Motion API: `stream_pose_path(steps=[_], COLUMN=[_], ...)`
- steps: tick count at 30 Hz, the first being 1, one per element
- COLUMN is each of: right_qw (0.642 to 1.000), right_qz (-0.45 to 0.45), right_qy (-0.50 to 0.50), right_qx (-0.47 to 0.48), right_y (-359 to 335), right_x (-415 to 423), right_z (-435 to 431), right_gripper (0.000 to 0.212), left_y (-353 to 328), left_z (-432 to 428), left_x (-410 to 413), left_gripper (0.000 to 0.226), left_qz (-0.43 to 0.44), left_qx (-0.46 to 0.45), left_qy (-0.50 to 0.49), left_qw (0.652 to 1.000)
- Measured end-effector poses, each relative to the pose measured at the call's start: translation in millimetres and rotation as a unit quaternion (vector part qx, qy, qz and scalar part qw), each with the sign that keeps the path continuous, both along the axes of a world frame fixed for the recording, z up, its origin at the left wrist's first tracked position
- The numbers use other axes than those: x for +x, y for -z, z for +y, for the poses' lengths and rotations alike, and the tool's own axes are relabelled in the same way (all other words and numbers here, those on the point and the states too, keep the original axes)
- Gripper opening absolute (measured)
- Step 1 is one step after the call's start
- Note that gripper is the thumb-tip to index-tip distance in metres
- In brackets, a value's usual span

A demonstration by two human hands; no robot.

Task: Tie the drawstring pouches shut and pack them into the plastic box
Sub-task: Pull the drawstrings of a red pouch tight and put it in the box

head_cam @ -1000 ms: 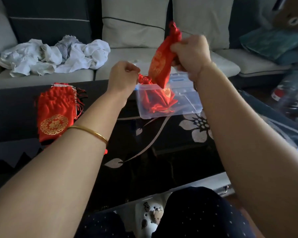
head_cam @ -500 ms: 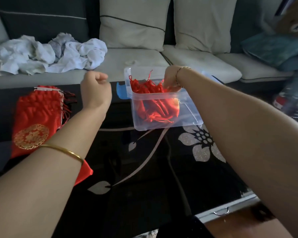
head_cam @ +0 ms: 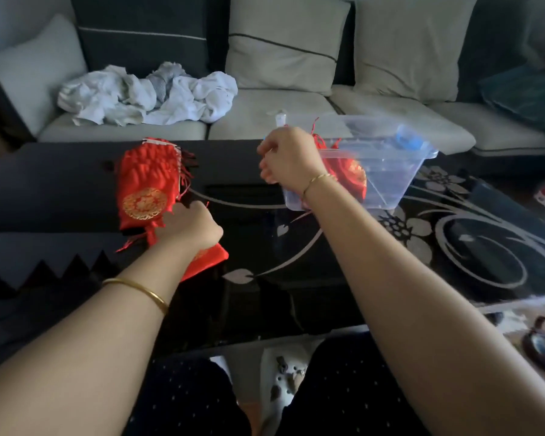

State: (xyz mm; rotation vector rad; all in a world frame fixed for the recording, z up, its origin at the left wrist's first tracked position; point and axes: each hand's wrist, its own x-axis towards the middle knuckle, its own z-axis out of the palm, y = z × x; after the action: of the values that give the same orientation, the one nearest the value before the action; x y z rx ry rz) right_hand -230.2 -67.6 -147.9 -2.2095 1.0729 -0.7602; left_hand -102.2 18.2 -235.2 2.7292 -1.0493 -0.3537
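A stack of flat red drawstring pouches (head_cam: 145,180) with gold medallions lies on the black table, left of centre. In front of that stack, my left hand (head_cam: 188,229) is closed on the neck of one loose red pouch (head_cam: 210,258), whose body sticks out under my wrist. The clear plastic box (head_cam: 390,171) stands to the right, with tied red pouches (head_cam: 350,174) bunched in its left end. My right hand (head_cam: 288,160) hovers at the box's left rim with its fingers curled in. Nothing shows in it.
The black glass table (head_cam: 422,234) carries a white flower pattern. Behind it, a sofa holds a heap of white clothes (head_cam: 148,96). A blue piece (head_cam: 409,141) sits at the box's far rim. White clogs (head_cam: 283,382) are under the table's near edge.
My right hand dropped the tied pouch into the box and drew back to its left rim. My left hand came down to the table and closed on a loose pouch.
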Motion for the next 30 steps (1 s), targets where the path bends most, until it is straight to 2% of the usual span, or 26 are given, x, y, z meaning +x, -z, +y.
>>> stream_pose_path(steps=[2, 4, 5, 8, 10, 11, 13, 15, 16, 18, 21, 23, 26, 30], right_qw=[0.999, 0.994, 0.99, 0.969, 0.961, 0.962, 0.965, 0.967, 0.969, 0.971, 0.976, 0.979, 0.984, 0.991], right_qz=[0.028, 0.067, 0.09, 0.206, 0.241, 0.239, 0.234, 0.226, 0.222, 0.216, 0.199, 0.186, 0.162, 0.104], right_qy=[-0.027, -0.037, -0.041, -0.055, -0.058, -0.057, -0.05, -0.042, -0.038, -0.032, -0.028, -0.019, 0.004, 0.022], right_qx=[0.038, 0.076, 0.099, 0.122, 0.121, 0.119, 0.109, 0.106, 0.104, 0.095, 0.081, 0.077, 0.076, 0.077], right_y=[20.5, 37.0, 45.0, 65.4, 72.5, 73.5, 74.3, 77.7, 79.4, 83.3, 87.3, 90.4, 94.6, 91.8], right_x=[10.9, 14.7, 14.7, 11.2, 6.9, 4.0, -1.5, -6.6, -9.0, -11.8, -13.6, -14.4, -17.8, -26.0], right_z=[19.6, 29.0, 32.0, 34.3, 34.6, 33.7, 30.0, 23.9, 21.3, 17.3, 12.2, 7.8, 0.1, -5.9], right_gripper=[0.022, 0.022, 0.021, 0.016, 0.019, 0.02, 0.025, 0.027, 0.028, 0.031, 0.034, 0.034, 0.038, 0.053], left_y=[5.5, 4.7, 1.1, -8.6, -8.0, -5.0, 3.0, 11.8, 15.0, 20.9, 27.9, 28.0, 23.1, 7.0], left_z=[12.0, 16.4, 19.0, 22.7, 21.8, 19.4, 12.3, 7.0, 5.8, 5.5, 4.2, 3.6, 0.5, -1.0], left_x=[-1.5, -4.4, -8.5, -23.3, -22.9, -17.6, -1.6, 13.3, 17.5, 20.2, 19.6, 18.9, 16.5, 10.7], left_gripper=[0.06, 0.065, 0.06, 0.024, 0.017, 0.014, 0.011, 0.026, 0.038, 0.05, 0.046, 0.041, 0.023, 0.009], left_qz=[0.03, 0.084, 0.111, 0.238, 0.331, 0.318, 0.154, 0.006, -0.021, -0.027, -0.047, -0.051, -0.008, 0.032], left_qx=[0.039, 0.041, 0.027, -0.031, -0.061, -0.089, -0.136, -0.126, -0.105, -0.072, -0.073, -0.073, -0.073, -0.135], left_qy=[0.053, 0.111, 0.14, 0.213, 0.195, 0.176, 0.149, 0.121, 0.114, 0.107, 0.11, 0.117, 0.146, 0.202], left_qw=[0.997, 0.989, 0.984, 0.947, 0.921, 0.927, 0.967, 0.985, 0.988, 0.991, 0.99, 0.989, 0.986, 0.969])
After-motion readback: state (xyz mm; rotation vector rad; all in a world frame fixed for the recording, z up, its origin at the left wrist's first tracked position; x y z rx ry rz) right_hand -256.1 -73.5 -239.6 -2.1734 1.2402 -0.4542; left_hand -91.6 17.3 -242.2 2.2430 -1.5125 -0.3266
